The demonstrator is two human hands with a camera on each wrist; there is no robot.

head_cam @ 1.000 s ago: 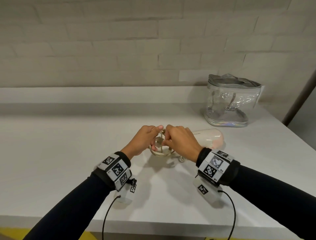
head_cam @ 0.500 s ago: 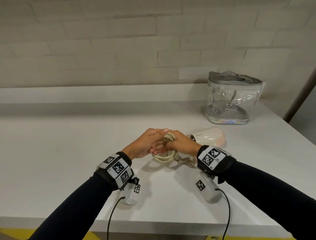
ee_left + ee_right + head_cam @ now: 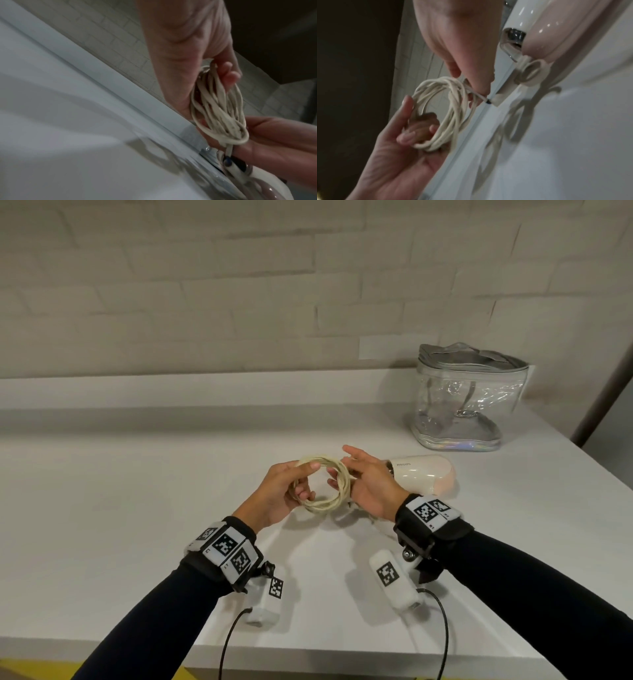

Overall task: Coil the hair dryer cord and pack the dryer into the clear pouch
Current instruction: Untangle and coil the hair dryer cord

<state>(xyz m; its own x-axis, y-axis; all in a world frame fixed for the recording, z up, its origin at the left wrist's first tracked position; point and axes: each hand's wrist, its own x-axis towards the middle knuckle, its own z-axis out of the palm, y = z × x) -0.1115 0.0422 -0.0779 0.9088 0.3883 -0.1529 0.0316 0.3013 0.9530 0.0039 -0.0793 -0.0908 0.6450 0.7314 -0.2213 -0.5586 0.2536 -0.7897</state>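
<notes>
The cream cord [image 3: 323,484] is wound into a round coil of several loops and held upright just above the white table [image 3: 137,508]. My left hand [image 3: 301,481] grips the coil's left side, fingers curled through the ring [image 3: 223,75]. My right hand [image 3: 342,474] pinches the right side where the cord leaves the coil [image 3: 471,88], its index finger sticking up. The white and pink hair dryer [image 3: 424,474] lies on the table right behind my right hand, still joined to the cord. The clear pouch [image 3: 469,398] with a silver zip top stands at the back right, zip open.
A pale brick wall and a low ledge [image 3: 171,388] run along the back of the table. The table's right edge [image 3: 582,474] is close beyond the pouch and dryer. The dryer's hanging loop [image 3: 532,71] rests on the table.
My hands were bunched together over the cord; they have since drawn apart, and the coil now stands open as a ring between them. Dryer and pouch stayed put.
</notes>
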